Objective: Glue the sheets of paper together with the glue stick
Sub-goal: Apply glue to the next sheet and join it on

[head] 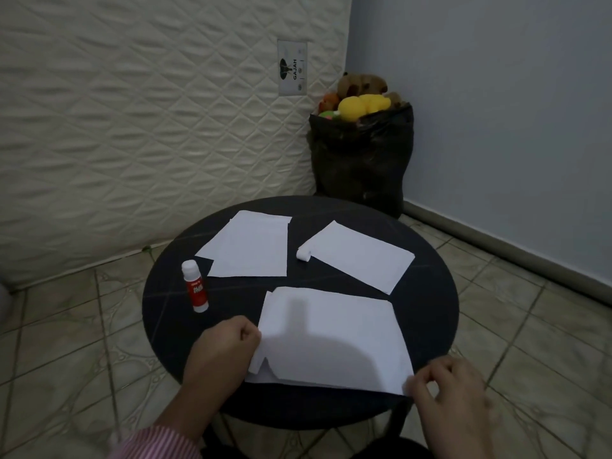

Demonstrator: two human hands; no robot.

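A round black table [427, 313] carries white paper in three places. The nearest stack of sheets [334, 336] lies in front of me. My left hand [225, 349] pinches its left edge, fingers curled. My right hand [453, 389] has curled fingers at the stack's near right corner and looks blurred; whether it grips the paper is unclear. A second pile of sheets [248, 246] lies at the back left. A single sheet [361, 256] with a curled corner lies at the back right. A red and white glue stick [195, 286], capped, lies on the table left of the papers.
A quilted mattress [132, 134] leans against the wall behind the table. A black bag [361, 160] filled with soft toys stands in the corner. Tiled floor [66, 326] surrounds the table, and a grey wall [496, 111] runs along the right.
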